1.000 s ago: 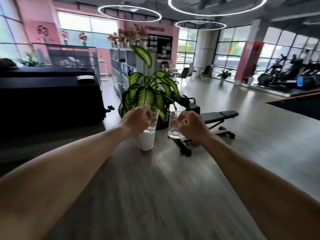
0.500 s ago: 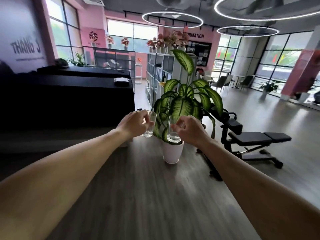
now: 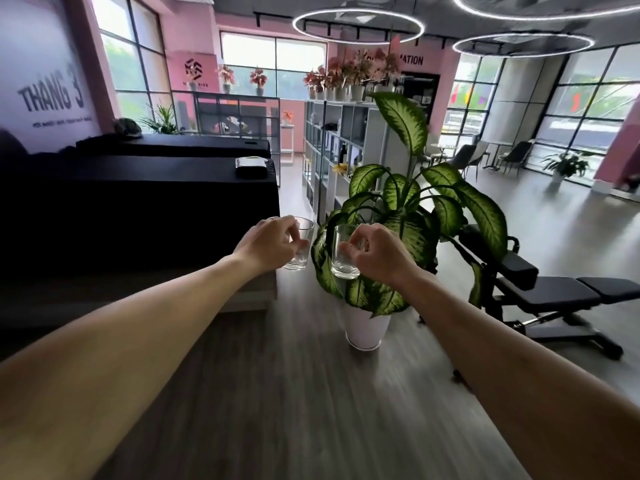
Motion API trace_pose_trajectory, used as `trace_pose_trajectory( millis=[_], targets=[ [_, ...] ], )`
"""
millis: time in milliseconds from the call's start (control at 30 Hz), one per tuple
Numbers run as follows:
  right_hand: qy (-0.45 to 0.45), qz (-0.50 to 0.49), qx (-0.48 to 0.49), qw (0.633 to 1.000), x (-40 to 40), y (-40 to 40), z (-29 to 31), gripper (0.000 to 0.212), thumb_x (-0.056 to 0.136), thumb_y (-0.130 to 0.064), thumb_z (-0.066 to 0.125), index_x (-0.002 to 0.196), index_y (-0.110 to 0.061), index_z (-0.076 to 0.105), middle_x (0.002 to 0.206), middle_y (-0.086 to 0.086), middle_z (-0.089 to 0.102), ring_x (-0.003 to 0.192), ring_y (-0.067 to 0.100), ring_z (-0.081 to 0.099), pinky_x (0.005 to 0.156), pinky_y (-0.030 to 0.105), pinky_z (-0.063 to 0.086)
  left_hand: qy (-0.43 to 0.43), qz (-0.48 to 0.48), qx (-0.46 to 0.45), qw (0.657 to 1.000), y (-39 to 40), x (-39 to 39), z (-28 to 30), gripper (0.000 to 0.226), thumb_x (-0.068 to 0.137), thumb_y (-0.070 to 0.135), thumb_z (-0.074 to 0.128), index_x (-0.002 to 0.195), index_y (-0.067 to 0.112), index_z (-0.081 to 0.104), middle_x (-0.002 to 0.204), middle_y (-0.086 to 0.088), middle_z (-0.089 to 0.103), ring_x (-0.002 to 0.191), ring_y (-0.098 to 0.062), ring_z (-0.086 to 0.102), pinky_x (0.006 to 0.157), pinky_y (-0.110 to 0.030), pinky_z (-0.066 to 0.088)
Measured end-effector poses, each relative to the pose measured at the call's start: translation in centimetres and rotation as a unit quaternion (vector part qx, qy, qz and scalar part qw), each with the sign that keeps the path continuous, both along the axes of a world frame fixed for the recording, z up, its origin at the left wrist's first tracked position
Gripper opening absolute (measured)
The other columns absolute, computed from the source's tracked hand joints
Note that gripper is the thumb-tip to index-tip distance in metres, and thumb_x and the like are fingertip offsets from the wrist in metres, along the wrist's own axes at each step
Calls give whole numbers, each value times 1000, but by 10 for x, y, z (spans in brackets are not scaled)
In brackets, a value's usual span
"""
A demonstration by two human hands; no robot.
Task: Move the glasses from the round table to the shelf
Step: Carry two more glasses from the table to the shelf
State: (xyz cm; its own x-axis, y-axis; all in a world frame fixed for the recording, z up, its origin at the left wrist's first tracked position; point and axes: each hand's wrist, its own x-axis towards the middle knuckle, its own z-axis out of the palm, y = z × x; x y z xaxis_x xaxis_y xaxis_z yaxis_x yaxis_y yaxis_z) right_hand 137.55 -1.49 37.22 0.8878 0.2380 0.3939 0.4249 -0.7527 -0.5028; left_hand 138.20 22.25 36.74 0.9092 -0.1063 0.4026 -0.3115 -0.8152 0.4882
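Note:
I hold two clear empty glasses out in front of me at arm's length. My left hand [image 3: 268, 245] is shut around the left glass [image 3: 302, 244]. My right hand [image 3: 377, 252] grips the right glass [image 3: 343, 258] by its side. Both glasses are upright and close together, in the air above the floor. A white open shelf unit [image 3: 341, 157] with flower pots on top stands further ahead, behind the plant. The round table is out of view.
A big leafy plant in a white pot [image 3: 367, 327] stands on the wood floor right ahead. A black counter [image 3: 138, 209] fills the left side. A black weight bench [image 3: 554, 296] is on the right. A passage runs between counter and plant.
The view has swung left and moved forward: the counter, plant and shelf look nearer, the bench has shifted right. Both hands keep their glasses held out in front.

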Motion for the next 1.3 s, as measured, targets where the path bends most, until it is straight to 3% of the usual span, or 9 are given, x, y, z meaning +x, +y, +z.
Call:
trace_pose_trajectory(
  millis=[100, 200, 333, 533, 667, 933, 1300],
  targets=[
    [-2, 13, 1, 1000, 52, 5, -4, 19, 89, -46, 68, 78, -34, 57, 87, -10, 52, 81, 10, 52, 60, 19, 33, -4, 6, 4, 1000, 5, 43, -3, 23, 84, 46, 69, 73, 33, 53, 83, 13, 64, 74, -9, 60, 66, -28, 45],
    [-2, 25, 0, 1000, 109, 9, -5, 18, 89, -46, 68, 80, -32, 60, 91, -6, 57, 86, 16, 56, 69, 28, 42, -2, 24, 21, 999, 10, 91, -5, 22, 84, 46, 69, 75, 32, 54, 84, 7, 67, 77, -12, 62, 67, -28, 45],
    [2, 46, -10, 999, 194, 10, 2, 18, 90, -44, 68, 85, -27, 64, 101, 3, 64, 91, 21, 61, 81, 37, 53, -4, 46, 13, 999, 13, 163, 2, 23, 84, 44, 69, 72, 34, 53, 78, 15, 63, 76, -7, 61, 62, -22, 41],
    [-2, 79, -20, 997, 309, 17, 21, 24, 90, -42, 68, 94, -19, 69, 108, 9, 66, 99, 25, 62, 89, 43, 52, -9, 96, 4, 995, 21, 257, 13, 23, 83, 47, 70, 74, 31, 56, 82, 13, 64, 78, -9, 62, 70, -29, 47],
    [-2, 101, -23, 995, 374, 32, 19, 24, 90, -42, 69, 94, -18, 70, 104, 9, 67, 97, 26, 63, 90, 43, 53, -13, 121, -6, 993, 35, 313, 10, 25, 82, 46, 72, 70, 33, 54, 75, 18, 59, 76, -9, 59, 64, -25, 41],
    [0, 108, -30, 994, 496, 88, 2, 24, 89, -44, 69, 90, -20, 69, 101, 7, 67, 94, 25, 62, 79, 33, 47, -11, 136, -10, 991, 87, 429, -7, 24, 80, 49, 70, 71, 34, 54, 77, 14, 63, 77, -9, 61, 69, -29, 47],
    [-16, 106, -37, 993, 660, 208, 18, 23, 88, -42, 71, 90, -19, 71, 99, 8, 69, 92, 25, 64, 84, 38, 53, -22, 143, -4, 990, 206, 595, 7, 26, 80, 48, 72, 69, 32, 54, 69, 12, 63, 74, -12, 62, 70, -31, 49]
  ],
)
